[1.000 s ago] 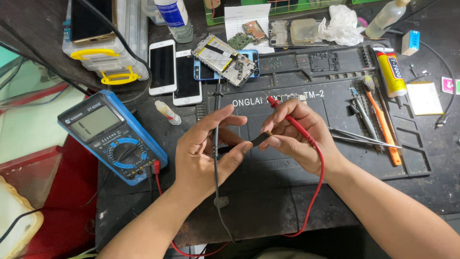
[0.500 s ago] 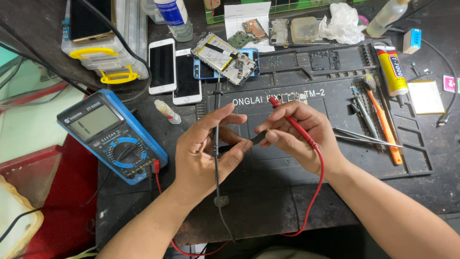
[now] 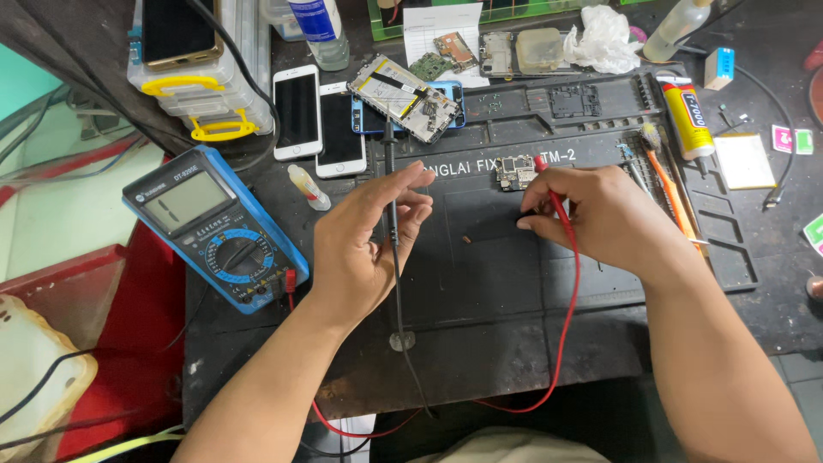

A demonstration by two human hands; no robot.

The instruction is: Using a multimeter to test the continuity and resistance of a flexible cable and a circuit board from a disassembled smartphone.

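Mid-frame, left hand [image 3: 364, 244] pinches the black probe [image 3: 393, 219]; right hand [image 3: 596, 214] seemingly clamps the red probe [image 3: 555, 201] by the small circuit board [image 3: 514, 171].

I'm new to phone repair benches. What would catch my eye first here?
The blue multimeter at left stands out. At centre, the left hand holds a black probe, while the right hand holds a red probe beside a small circuit board on the dark work mat.

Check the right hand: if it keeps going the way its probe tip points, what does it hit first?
Likely the small circuit board just past the right hand and its red probe on the black mat; height above it is unclear.
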